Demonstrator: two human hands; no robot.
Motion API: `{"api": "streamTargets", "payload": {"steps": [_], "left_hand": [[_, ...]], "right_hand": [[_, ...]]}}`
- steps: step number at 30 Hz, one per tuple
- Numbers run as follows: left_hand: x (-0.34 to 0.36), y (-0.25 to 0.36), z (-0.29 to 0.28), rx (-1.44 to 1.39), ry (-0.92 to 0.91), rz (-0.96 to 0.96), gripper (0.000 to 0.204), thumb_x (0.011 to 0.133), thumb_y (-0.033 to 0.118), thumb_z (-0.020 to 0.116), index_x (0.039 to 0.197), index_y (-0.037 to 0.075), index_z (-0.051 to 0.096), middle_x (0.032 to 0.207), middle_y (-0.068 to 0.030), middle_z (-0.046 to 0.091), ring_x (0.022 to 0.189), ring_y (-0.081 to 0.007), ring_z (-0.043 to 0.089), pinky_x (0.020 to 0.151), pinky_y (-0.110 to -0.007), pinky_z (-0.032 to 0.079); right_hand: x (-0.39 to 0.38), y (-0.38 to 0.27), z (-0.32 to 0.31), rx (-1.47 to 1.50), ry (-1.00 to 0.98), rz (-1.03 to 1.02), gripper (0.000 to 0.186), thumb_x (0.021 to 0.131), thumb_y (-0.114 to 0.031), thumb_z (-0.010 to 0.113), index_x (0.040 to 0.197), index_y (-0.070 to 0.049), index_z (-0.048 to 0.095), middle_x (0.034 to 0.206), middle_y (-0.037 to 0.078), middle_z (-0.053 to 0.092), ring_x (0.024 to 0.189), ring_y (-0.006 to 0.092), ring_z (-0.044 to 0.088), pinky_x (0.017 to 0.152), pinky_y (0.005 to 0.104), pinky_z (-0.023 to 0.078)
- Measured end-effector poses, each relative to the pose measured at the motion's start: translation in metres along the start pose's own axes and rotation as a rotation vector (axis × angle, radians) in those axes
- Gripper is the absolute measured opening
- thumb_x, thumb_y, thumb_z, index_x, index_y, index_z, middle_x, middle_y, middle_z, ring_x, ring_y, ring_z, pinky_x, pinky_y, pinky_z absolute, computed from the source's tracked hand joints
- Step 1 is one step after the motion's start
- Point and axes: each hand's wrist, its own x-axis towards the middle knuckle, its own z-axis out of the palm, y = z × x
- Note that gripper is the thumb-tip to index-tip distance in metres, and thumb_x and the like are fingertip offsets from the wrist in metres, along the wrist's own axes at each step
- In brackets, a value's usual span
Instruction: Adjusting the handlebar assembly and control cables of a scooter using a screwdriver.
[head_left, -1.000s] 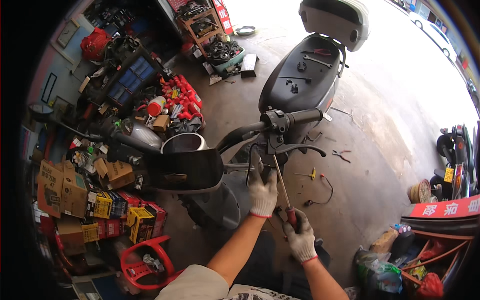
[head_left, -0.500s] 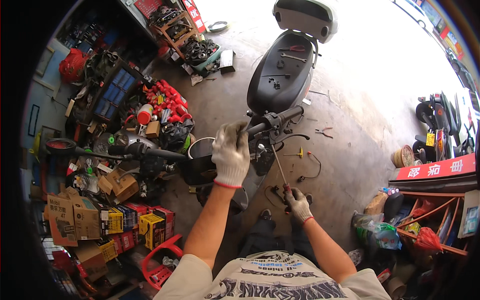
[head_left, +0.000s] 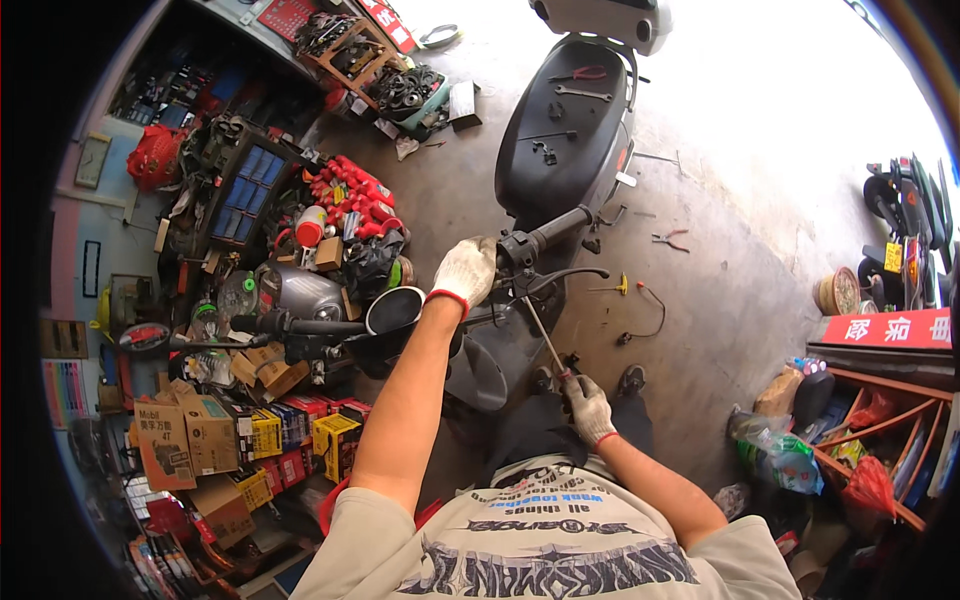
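Observation:
My left hand (head_left: pixel 468 270), in a white knit glove with a red cuff, is closed around the scooter handlebar (head_left: pixel 508 262), beside the black switch housing (head_left: pixel 518 247). In my gloved right hand (head_left: pixel 590 410), lower down, is a long screwdriver (head_left: pixel 545 334), gripped by its handle. Its shaft slants up to the bracket below the brake lever (head_left: pixel 582 271); whether the tip sits in a screw is too small to tell. Beyond the rubber grip (head_left: pixel 562 228) lies the black seat (head_left: pixel 555 185), carrying red-handled pliers (head_left: pixel 582 74), a wrench (head_left: pixel 584 93), a thin rod and small black parts.
On the floor at right lie pliers (head_left: pixel 671 241), a yellow-handled tool (head_left: pixel 622 285) and a cable (head_left: pixel 656 308). Cartons (head_left: pixel 165 440), red bottles (head_left: pixel 350 195) and parts crowd the left. A rack (head_left: pixel 880 430) with bags stands at right.
My left hand has come down onto the handlebar. The right hand keeps the screwdriver under the lever, its handle now slightly further left. The whole view has shifted.

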Motion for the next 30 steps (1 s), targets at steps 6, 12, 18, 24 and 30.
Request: {"api": "streamTargets", "payload": {"steps": [6, 12, 18, 24, 30], "left_hand": [[0.01, -0.008, 0.011, -0.028, -0.081, -0.11, 0.045, 0.102, 0.027, 0.032, 0.107, -0.003, 0.066, 0.114, -0.0295, 0.065, 0.111, -0.0458, 0.061, 0.097, -0.051, 0.048], [0.011, -0.014, 0.018, 0.138, -0.007, -0.065, 0.045, 0.101, 0.027, 0.032, 0.106, -0.002, 0.066, 0.114, -0.0295, 0.065, 0.11, -0.0467, 0.06, 0.097, -0.052, 0.048], [0.009, -0.018, 0.02, 0.237, 0.062, 0.069, 0.025, 0.092, 0.013, 0.046, 0.101, -0.004, 0.062, 0.101, -0.028, 0.066, 0.099, -0.0447, 0.064, 0.088, -0.051, 0.051], [0.002, -0.001, 0.008, 0.223, 0.045, 0.053, 0.027, 0.095, 0.013, 0.042, 0.101, -0.003, 0.063, 0.106, -0.027, 0.067, 0.102, -0.0439, 0.065, 0.089, -0.051, 0.053], [0.004, -0.009, 0.012, 0.324, 0.068, 0.157, 0.023, 0.093, 0.01, 0.045, 0.1, -0.003, 0.062, 0.103, -0.0267, 0.067, 0.099, -0.0433, 0.066, 0.087, -0.05, 0.053]], "right_hand": [[-0.004, -0.019, -0.002, 0.052, -0.03, 0.137, 0.049, 0.099, -0.05, 0.051, 0.103, -0.004, 0.069, 0.099, 0.02, 0.07, 0.1, 0.0394, 0.065, 0.088, 0.0444, 0.048], [0.001, -0.018, 0.0, -0.009, 0.035, 0.083, 0.045, 0.1, -0.045, 0.053, 0.1, -0.003, 0.07, 0.084, 0.016, 0.069, 0.08, 0.0305, 0.065, 0.076, 0.0386, 0.049], [0.002, -0.014, 0.002, -0.028, 0.051, 0.013, 0.046, 0.099, -0.046, 0.053, 0.101, -0.003, 0.071, 0.087, 0.019, 0.069, 0.087, 0.0366, 0.065, 0.078, 0.0415, 0.048], [0.004, -0.026, -0.007, 0.04, -0.085, 0.152, 0.046, 0.097, -0.046, 0.054, 0.101, -0.003, 0.07, 0.092, 0.019, 0.071, 0.093, 0.0363, 0.066, 0.084, 0.0416, 0.049], [0.003, -0.032, -0.01, 0.096, -0.111, 0.196, 0.045, 0.097, -0.042, 0.055, 0.106, -0.001, 0.07, 0.093, 0.018, 0.072, 0.092, 0.0313, 0.068, 0.085, 0.0382, 0.049]]}}
